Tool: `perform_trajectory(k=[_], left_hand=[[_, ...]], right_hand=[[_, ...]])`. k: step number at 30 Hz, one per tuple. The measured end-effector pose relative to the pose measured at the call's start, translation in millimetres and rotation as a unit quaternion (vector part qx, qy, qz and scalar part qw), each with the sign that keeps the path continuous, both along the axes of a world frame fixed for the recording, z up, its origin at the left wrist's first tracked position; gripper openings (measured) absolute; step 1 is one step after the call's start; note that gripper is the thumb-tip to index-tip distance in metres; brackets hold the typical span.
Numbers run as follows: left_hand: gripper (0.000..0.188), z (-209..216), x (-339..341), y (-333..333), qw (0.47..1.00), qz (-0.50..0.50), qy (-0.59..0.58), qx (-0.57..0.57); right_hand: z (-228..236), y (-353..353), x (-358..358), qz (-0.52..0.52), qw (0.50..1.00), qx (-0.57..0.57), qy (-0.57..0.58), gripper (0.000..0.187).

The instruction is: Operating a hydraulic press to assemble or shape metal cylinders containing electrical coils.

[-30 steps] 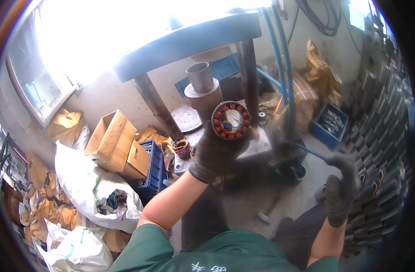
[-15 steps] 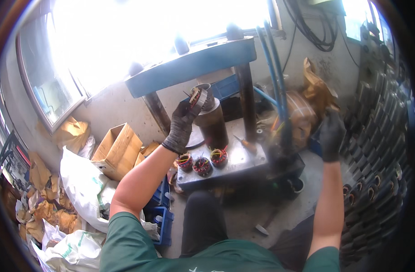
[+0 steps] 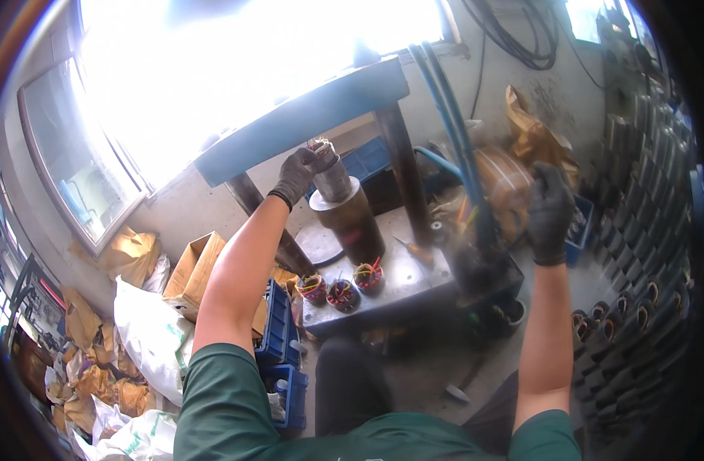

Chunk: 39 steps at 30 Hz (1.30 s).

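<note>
My gloved left hand [image 3: 296,176] is closed on a wire-wound stator [image 3: 321,147]. The stator sits at the top of a metal sleeve [image 3: 335,183], which stands upright on the thick steel ram [image 3: 353,230] of a press. How far the stator is inside the sleeve is hard to see. Out to the right, beside the press hoses, my gloved right hand [image 3: 550,215] is raised with its fingers curled; what they hold, if anything, I cannot make out. Several wound stators with coloured leads, among them one [image 3: 342,295], stand on the press bed [image 3: 402,288].
The blue press beam [image 3: 306,111] spans above my left hand, between steel columns [image 3: 402,173]. A screwdriver-like tool [image 3: 415,250] lies on the bed. Stacked metal sleeves [image 3: 636,253] fill the right side. Blue bins [image 3: 292,396], a wooden box [image 3: 190,276] and white sacks [image 3: 148,330] are at left.
The stator, tilted in my left hand before, is now upright at the sleeve's top. My right hand has shifted slightly left. The view has turned a little.
</note>
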State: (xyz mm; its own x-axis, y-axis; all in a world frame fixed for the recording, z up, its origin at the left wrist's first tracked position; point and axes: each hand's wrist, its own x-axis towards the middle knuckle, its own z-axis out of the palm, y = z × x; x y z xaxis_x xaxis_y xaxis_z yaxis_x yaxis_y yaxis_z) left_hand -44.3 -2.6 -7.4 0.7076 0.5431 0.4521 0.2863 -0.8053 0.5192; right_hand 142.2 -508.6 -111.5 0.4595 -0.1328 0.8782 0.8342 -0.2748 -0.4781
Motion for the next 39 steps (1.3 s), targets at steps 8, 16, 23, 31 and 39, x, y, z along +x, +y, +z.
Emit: perform_trajectory(k=[8,16,23,31,39], left_hand=[[0.048,-7,-4,4,0.999,-0.042,-0.015,-0.015],[0.043,-3,6,-15,0.999,0.03,0.018,0.027],[0.054,9,5,-29,0.985,0.049,0.081,0.147],[0.059,3,-20,-20,0.984,0.002,0.023,0.174],[0.044,-152,-247,-74,0.976,-0.14,-0.128,-0.107]], right_hand=[[2,-8,-3,0.016,1.0,-0.001,0.016,0.018],[3,-17,-7,0.034,0.998,-0.023,0.042,0.016],[7,-32,-15,0.045,0.992,-0.104,0.054,0.017],[-9,-71,10,0.096,0.955,-0.262,0.096,0.035],[-21,-121,-8,0.141,0.874,-0.415,0.208,0.052]])
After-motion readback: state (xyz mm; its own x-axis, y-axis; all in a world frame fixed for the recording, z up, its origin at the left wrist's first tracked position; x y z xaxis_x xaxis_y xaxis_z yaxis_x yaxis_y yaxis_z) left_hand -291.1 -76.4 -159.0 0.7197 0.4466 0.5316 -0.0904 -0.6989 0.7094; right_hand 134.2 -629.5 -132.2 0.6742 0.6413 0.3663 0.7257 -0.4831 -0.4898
